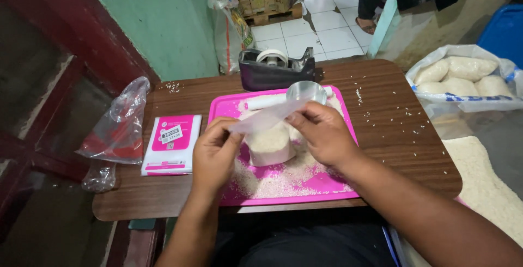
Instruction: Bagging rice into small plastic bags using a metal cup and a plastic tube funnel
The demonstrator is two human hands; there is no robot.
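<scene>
1. The left hand (213,155) pinches the near-left end of a small clear plastic bag (268,136), fingers closed on its flattened top.
2. The right hand (322,133) grips the far-right end of the same bag top, thumb and fingers pressed together on the plastic.
3. The bag, filled with white rice, stands upright on a pink tray (338,182) between the two hands.
4. Loose rice grains (272,180) lie scattered over the tray, mostly near and left.
5. A metal measuring cup (306,91) sits at the tray's far edge, beside a white roll (264,102).
6. A dark tape dispenser (275,68) stands on the wooden table (397,136) just beyond the tray.
7. A pink-and-white packet (171,144) lies left of the tray, with crumpled clear bags (117,125) further left.
8. A sack of filled rice bags (463,76) rests at the far right.
</scene>
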